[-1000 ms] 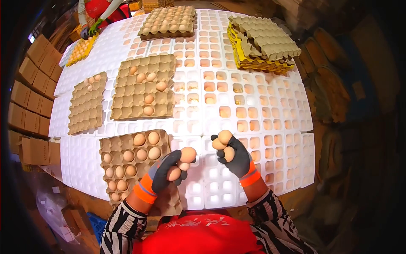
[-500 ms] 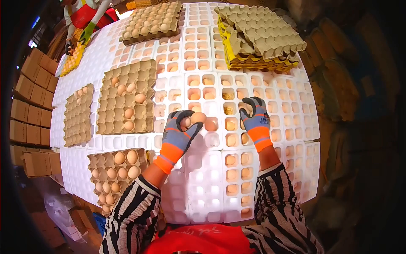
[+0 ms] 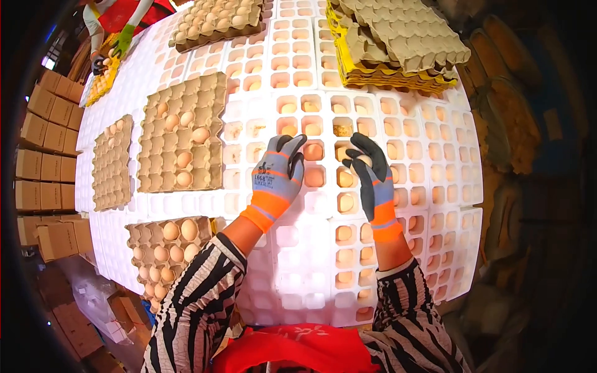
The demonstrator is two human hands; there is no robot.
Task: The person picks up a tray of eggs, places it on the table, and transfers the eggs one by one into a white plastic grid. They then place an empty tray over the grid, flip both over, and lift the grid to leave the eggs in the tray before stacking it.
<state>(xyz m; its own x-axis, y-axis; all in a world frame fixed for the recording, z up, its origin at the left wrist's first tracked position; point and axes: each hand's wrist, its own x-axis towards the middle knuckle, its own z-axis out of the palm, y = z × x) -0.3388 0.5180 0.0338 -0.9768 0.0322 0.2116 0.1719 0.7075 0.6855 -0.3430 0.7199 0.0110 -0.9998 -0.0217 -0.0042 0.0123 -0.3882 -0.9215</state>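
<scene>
My left hand point(image 3: 278, 177), in a grey and orange work glove, is palm down over the white foam egg trays point(image 3: 317, 204), fingers curled at the cells. Whatever it holds is hidden beneath the fingers. Just right of its fingertips, a brown egg point(image 3: 314, 151) sits in a cell. My right hand point(image 3: 372, 174), gloved alike, is closed around a pale egg point(image 3: 365, 160) that shows between thumb and fingers. Below it, more eggs point(image 3: 346, 203) rest in foam cells. One cell point(image 3: 342, 127) above the hands holds yellowish litter.
Left of my hands lie cardboard egg trays point(image 3: 208, 146) with a few eggs, and a fuller tray point(image 3: 168, 252) nearer me. Stacked cardboard and yellow trays point(image 3: 398, 37) stand at the back right. A co-worker's gloved hand point(image 3: 124, 40) is over a yellow tray at the far left.
My left hand has turned palm down over the cells, and the two eggs seen in it are out of sight there. My right hand still holds its egg. The view has shifted slightly.
</scene>
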